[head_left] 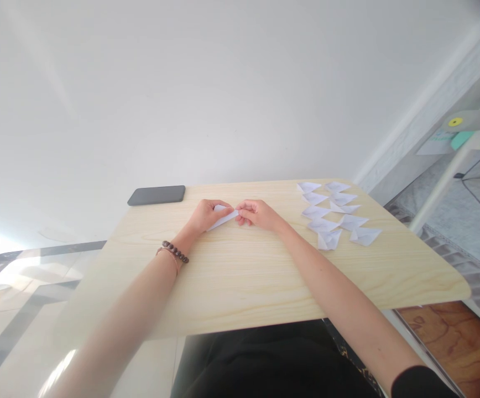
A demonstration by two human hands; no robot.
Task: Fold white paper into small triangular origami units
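Observation:
A folded white sheet of paper is held between my two hands, low over the middle of the table. My left hand grips its left part, thumb laid along the top. At the right tip of the paper, my right hand pinches with thumb and fingers. Part of the paper is hidden behind the left fingers. To the right lie several folded white paper boats, set out in two rough columns.
A dark grey phone-like slab lies at the table's back left corner. The pale wooden table meets a white wall at its far side. A white metal frame stands beyond the right edge.

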